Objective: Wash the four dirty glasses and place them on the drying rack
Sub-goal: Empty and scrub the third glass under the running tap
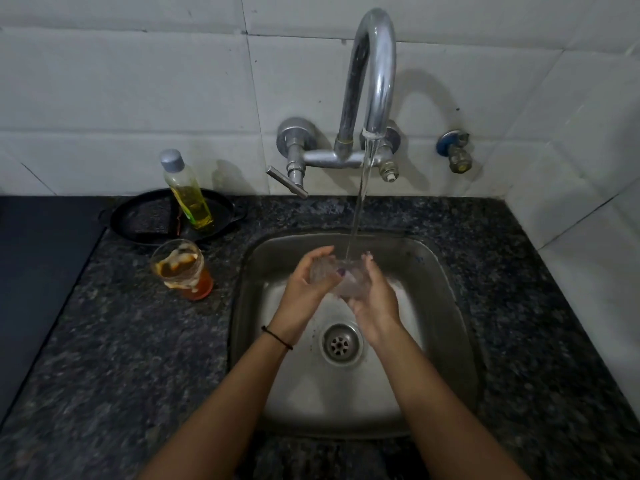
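Observation:
A clear glass [341, 277] is held over the steel sink [446, 299] under the running stream from the tap [375, 81]. My left hand [308, 287] grips its left side with the thumb across the front. My right hand [375, 299] cups it from the right and below. Water falls onto the glass's rim. A second glass [180, 268], smeared with orange and white residue, stands upright on the counter left of the sink.
A bottle of yellow dish liquid [187, 190] leans in a black pan [145, 216] at the back left. The dark granite counter [121, 341] surrounds the sink. The drain [341, 344] is below my hands. A small valve [455, 150] sticks out of the tiled wall.

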